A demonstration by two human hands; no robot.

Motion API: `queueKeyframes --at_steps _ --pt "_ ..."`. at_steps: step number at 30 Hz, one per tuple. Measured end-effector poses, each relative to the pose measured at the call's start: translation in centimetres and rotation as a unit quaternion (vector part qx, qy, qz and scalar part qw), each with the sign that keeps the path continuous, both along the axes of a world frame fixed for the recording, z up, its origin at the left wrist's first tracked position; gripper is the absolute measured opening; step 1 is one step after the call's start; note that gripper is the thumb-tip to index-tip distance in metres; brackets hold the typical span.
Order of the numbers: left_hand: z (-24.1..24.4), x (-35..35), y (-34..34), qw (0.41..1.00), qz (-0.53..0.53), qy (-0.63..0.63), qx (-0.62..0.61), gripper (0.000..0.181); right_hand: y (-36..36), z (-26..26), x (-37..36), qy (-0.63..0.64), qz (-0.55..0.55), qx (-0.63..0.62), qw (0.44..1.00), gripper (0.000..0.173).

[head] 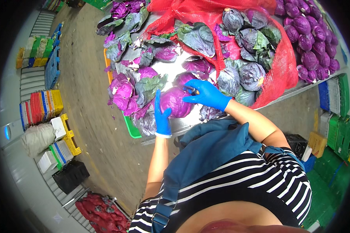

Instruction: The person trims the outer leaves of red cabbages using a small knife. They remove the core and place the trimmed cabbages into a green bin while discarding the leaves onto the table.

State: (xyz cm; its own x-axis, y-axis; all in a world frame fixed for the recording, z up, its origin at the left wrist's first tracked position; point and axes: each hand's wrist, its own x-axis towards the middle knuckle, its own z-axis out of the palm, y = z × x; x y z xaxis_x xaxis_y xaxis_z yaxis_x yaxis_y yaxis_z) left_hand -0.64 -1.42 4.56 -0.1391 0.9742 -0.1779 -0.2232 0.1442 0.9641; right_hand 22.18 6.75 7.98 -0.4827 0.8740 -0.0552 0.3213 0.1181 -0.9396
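A peeled red cabbage [176, 102] sits on the metal table between my two blue-gloved hands. Along its left side lies my left hand [162, 116], fingers extended and thumb against the front of the head. My right hand [205, 94] is curled at the cabbage's upper right, around a small tool with an orange handle [195, 91], seemingly a knife; its blade is hidden. Just behind are more cut purple leaves [197, 64]. Loose green-purple outer leaves [148, 87] pile up beside my left hand. To the right, untrimmed cabbages [252, 76] lie in an opened red mesh sack [287, 65].
Trimmed red cabbages [312, 43] are stacked at the table's far right. The table's front edge [186, 128] runs close to my apron. A green crate rim [131, 126] shows at the table's left corner. Stacked crates [42, 102] line the left wall across the concrete floor [84, 87].
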Motion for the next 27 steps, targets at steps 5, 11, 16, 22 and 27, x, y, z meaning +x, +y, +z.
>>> queueKeyframes --at_steps 5,11,16,22,27 --pt "-1.5 -1.0 -1.6 0.994 -0.026 0.100 -0.023 0.103 -0.2 -0.5 1.2 -0.015 0.046 -0.048 0.998 0.035" --pt "2.2 -1.0 -0.5 0.990 -0.124 -0.066 -0.009 0.133 2.3 -3.5 6.1 -0.120 -0.120 -0.087 0.982 0.032" --pt "4.7 -0.9 1.0 0.976 -0.208 -0.060 -0.020 0.141 0.6 1.3 2.1 0.104 0.043 -0.120 0.986 0.043" --pt "2.7 -1.5 0.2 0.967 -0.229 -0.109 -0.034 0.136 0.2 4.2 2.0 -0.097 0.163 -0.018 0.982 0.032" --pt "2.5 0.5 -0.5 0.956 -0.198 -0.191 -0.104 0.126 -0.6 -4.7 3.7 0.021 -0.071 0.022 0.997 0.021"
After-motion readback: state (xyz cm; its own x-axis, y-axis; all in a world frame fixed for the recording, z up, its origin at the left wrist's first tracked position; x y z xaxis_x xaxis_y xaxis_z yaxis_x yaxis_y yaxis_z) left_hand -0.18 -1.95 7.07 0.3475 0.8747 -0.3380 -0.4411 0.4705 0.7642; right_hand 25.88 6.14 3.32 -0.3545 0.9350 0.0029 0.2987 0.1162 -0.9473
